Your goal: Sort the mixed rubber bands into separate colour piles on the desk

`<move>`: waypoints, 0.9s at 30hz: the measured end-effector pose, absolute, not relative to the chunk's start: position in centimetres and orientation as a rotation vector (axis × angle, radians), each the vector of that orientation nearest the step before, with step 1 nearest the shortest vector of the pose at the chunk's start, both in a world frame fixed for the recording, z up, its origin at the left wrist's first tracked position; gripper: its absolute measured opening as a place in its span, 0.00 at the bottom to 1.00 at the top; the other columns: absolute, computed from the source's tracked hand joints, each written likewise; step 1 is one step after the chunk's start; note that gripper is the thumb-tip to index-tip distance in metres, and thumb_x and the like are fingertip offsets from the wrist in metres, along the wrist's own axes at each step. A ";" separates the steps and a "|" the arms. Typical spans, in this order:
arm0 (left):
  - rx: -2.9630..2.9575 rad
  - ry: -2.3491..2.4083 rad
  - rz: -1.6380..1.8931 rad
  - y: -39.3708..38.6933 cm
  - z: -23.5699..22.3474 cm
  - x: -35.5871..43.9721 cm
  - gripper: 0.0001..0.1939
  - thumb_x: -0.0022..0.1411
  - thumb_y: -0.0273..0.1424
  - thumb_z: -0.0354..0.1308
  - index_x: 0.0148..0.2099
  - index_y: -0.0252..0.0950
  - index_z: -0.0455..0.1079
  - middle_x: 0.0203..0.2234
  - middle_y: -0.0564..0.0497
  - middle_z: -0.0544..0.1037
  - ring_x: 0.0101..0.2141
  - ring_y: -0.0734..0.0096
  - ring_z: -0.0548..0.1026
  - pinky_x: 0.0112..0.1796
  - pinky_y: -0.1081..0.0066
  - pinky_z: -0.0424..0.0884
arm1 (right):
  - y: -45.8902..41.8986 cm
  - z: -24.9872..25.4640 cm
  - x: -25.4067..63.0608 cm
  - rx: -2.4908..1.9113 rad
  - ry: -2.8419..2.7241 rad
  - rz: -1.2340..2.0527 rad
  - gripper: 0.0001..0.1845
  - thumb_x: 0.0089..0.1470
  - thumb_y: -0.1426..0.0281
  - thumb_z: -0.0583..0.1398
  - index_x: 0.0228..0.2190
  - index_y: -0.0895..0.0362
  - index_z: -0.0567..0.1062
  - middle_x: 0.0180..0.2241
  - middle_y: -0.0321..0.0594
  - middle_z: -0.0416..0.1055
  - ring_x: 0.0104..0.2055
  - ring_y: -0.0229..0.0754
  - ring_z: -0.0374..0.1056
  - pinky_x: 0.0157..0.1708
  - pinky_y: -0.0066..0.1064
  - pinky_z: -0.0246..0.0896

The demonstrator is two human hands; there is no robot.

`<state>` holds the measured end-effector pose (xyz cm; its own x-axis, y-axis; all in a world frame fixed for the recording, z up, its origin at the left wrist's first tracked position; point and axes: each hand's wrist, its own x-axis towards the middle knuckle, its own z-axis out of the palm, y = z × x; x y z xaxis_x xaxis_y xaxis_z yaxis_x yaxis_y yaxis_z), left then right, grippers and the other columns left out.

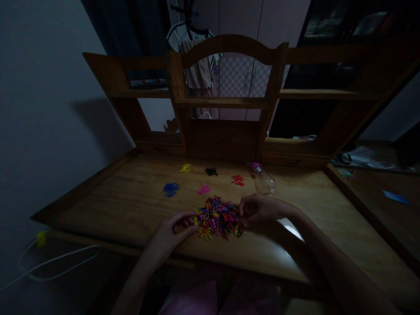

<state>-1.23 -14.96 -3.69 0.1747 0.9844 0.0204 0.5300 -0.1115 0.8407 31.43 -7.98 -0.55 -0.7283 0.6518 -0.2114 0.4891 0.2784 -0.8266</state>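
Observation:
A mixed heap of small coloured elastic bands (218, 218), loop-shaped like hair ties, lies near the desk's front edge between my hands. At its left side is my left hand (175, 225), thumb and forefinger apart, their tips touching the outer bands. My right hand (260, 208) curls at the heap's right side, fingertips bent in against it; whatever they pinch is hidden. Behind the heap lie single-colour clusters: blue bands (170, 189), pink bands (204, 188), yellow bands (185, 168), black bands (211, 171) and red bands (238, 180).
A clear bulb-shaped bottle (265, 183) with a pink cap lies on the wooden desk (124, 197), just beyond my right hand. A wooden shelf unit (226, 103) rises along the back edge. At the lower left hangs a white cable (65, 254) beside a yellow object (41, 239).

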 end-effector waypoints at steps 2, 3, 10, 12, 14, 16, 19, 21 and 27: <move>1.750 1.445 0.817 -15.0 -3.7 -1.2 0.15 0.57 0.39 0.60 0.46 0.41 0.74 0.35 0.51 0.77 0.36 0.68 0.75 0.40 0.70 0.70 | -8.0 -0.5 31.4 -1.062 -2.390 1.424 0.20 0.43 0.59 0.68 0.35 0.58 0.73 0.27 0.33 0.65 0.28 0.33 0.59 0.25 0.23 0.52; 1.752 1.445 0.814 -15.0 -3.7 -1.2 0.15 0.57 0.39 0.60 0.46 0.41 0.74 0.34 0.51 0.77 0.36 0.68 0.74 0.39 0.70 0.70 | -8.0 -0.5 31.4 -1.057 -2.398 1.414 0.20 0.43 0.59 0.68 0.35 0.58 0.74 0.27 0.33 0.65 0.27 0.33 0.59 0.24 0.23 0.52; 1.808 1.444 0.774 -15.1 -3.5 -1.2 0.18 0.55 0.39 0.62 0.48 0.42 0.73 0.36 0.51 0.75 0.38 0.66 0.74 0.41 0.69 0.69 | -7.9 -0.8 31.3 -1.070 -2.380 1.394 0.18 0.44 0.60 0.67 0.34 0.58 0.75 0.27 0.33 0.68 0.27 0.33 0.60 0.25 0.23 0.53; 1.879 1.443 0.765 -15.1 -3.7 -1.1 0.22 0.52 0.38 0.65 0.50 0.42 0.71 0.36 0.51 0.74 0.38 0.66 0.73 0.41 0.69 0.69 | -7.9 -0.9 31.2 -1.078 -2.385 1.387 0.17 0.46 0.60 0.66 0.34 0.58 0.75 0.26 0.34 0.68 0.26 0.33 0.60 0.25 0.24 0.53; 1.944 1.444 0.770 -14.9 -3.9 -0.8 0.24 0.52 0.37 0.65 0.52 0.43 0.70 0.36 0.51 0.72 0.38 0.66 0.72 0.41 0.68 0.69 | -7.9 -1.0 31.2 -1.076 -2.384 1.394 0.16 0.47 0.60 0.65 0.33 0.59 0.76 0.27 0.35 0.69 0.27 0.33 0.61 0.25 0.24 0.54; 1.984 1.436 0.779 -14.7 -4.3 -0.6 0.23 0.54 0.36 0.63 0.53 0.42 0.69 0.35 0.52 0.72 0.37 0.67 0.71 0.40 0.68 0.69 | -7.8 -1.0 31.2 -1.074 -2.370 1.410 0.15 0.48 0.60 0.65 0.33 0.59 0.76 0.28 0.36 0.70 0.27 0.34 0.62 0.26 0.24 0.55; 2.002 1.426 0.782 -14.4 -4.8 -0.4 0.20 0.58 0.36 0.59 0.53 0.42 0.68 0.35 0.52 0.71 0.36 0.68 0.71 0.40 0.69 0.68 | -7.8 -1.1 31.3 -1.066 -2.357 1.416 0.14 0.49 0.61 0.64 0.33 0.59 0.76 0.28 0.36 0.71 0.28 0.34 0.63 0.27 0.24 0.55; 2.007 1.422 0.778 -14.4 -4.9 -0.3 0.19 0.59 0.36 0.58 0.53 0.43 0.68 0.35 0.52 0.71 0.36 0.68 0.71 0.40 0.69 0.68 | -7.7 -1.1 31.3 -1.067 -2.346 1.423 0.14 0.48 0.61 0.64 0.33 0.59 0.76 0.28 0.36 0.72 0.28 0.34 0.63 0.27 0.24 0.55; 2.014 1.412 0.771 -14.7 -4.6 -0.3 0.17 0.60 0.37 0.58 0.52 0.43 0.70 0.35 0.51 0.71 0.37 0.67 0.71 0.40 0.68 0.69 | -7.7 -0.8 31.4 -1.094 -2.296 1.483 0.16 0.48 0.59 0.64 0.33 0.60 0.76 0.27 0.36 0.71 0.26 0.33 0.62 0.25 0.24 0.53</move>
